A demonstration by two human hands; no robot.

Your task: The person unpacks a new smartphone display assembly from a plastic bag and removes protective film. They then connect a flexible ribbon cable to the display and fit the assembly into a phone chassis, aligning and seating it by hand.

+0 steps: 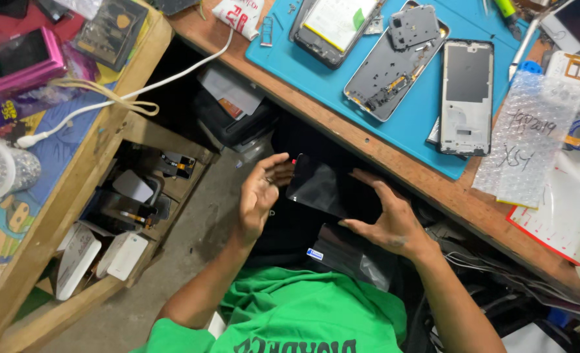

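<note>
Wooden bench (368,140), blue mat (427,111) with opened phone frames (466,95). Below its edge, black phone screen (322,189) held between both hands: left hand (258,196) fingertips grasp its left end, right hand (388,222) fingers splayed along its right side.

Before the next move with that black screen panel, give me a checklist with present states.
1. Black screen panel held by both hands: ok.
2. Left hand fingers at its left edge: ok.
3. Right hand fingers on its lower right side: ok.
4. Panel free of cracks: cannot tell.
5. Bare space on the blue work mat: not ok, opened phone frames crowd it.
6. Panel clear of the wooden bench edge: ok.
</note>
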